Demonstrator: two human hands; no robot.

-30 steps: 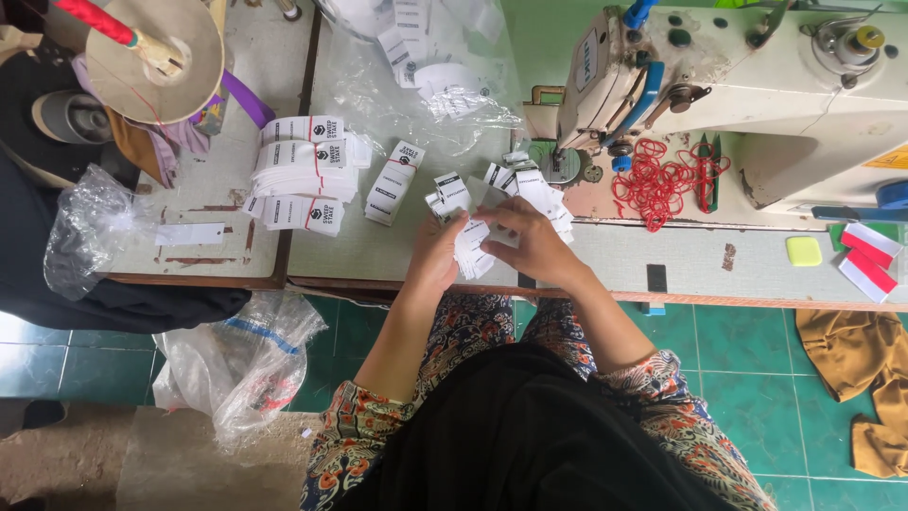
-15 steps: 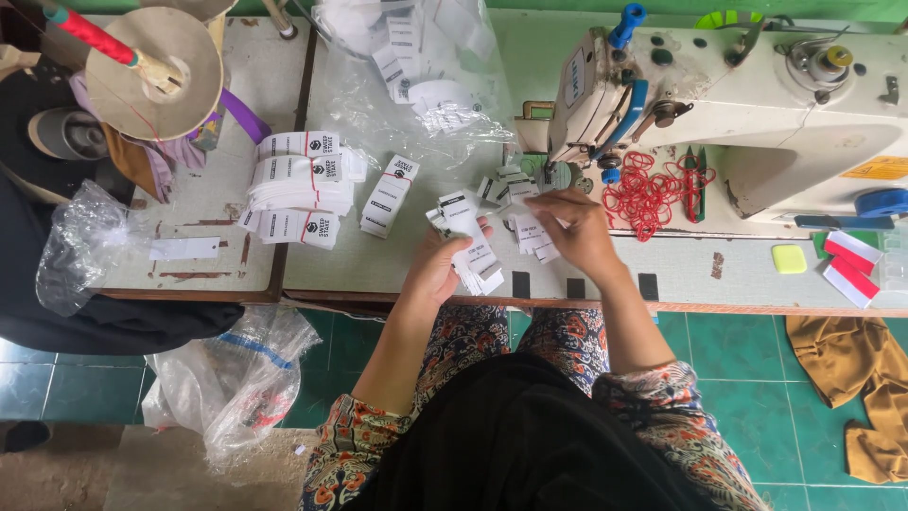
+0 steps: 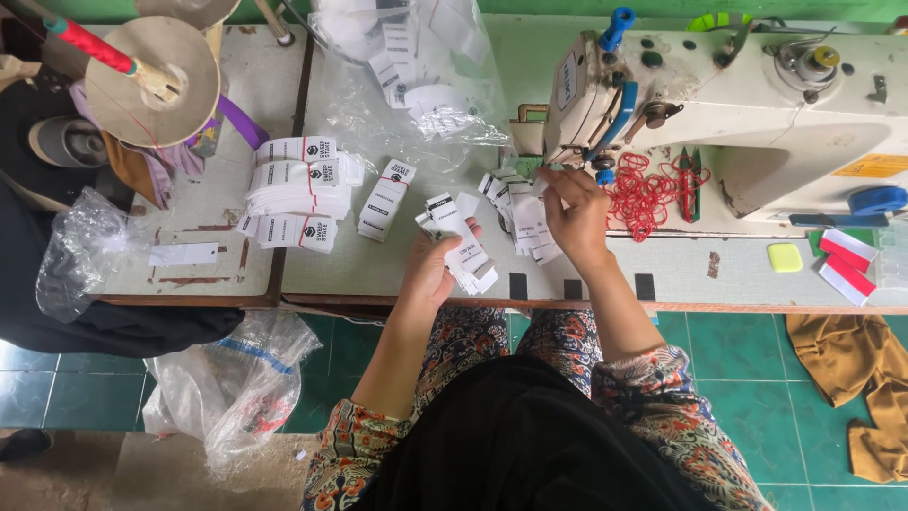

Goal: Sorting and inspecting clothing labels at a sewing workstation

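My left hand (image 3: 430, 274) holds a fanned stack of white printed labels (image 3: 461, 244) above the table's front edge. My right hand (image 3: 572, 213) pinches a single label (image 3: 547, 170) up by the needle area of the white sewing machine (image 3: 747, 123). More loose white labels (image 3: 515, 213) lie on the table under my right hand. A banded bundle of labels (image 3: 386, 199) lies to the left of my left hand, and larger stacks of labels (image 3: 295, 194) sit further left.
Red elastic bands (image 3: 653, 194) are heaped beside the machine. A clear plastic bag of labels (image 3: 407, 66) lies at the back. A thread cone stand (image 3: 151, 80) is at far left. Plastic bags (image 3: 232, 388) hang below the table; brown cloth (image 3: 856, 378) lies on the green floor.
My right hand has moved up from the label pile toward the machine's needle with one label. My left hand stayed near the front edge with its stack fanned out.
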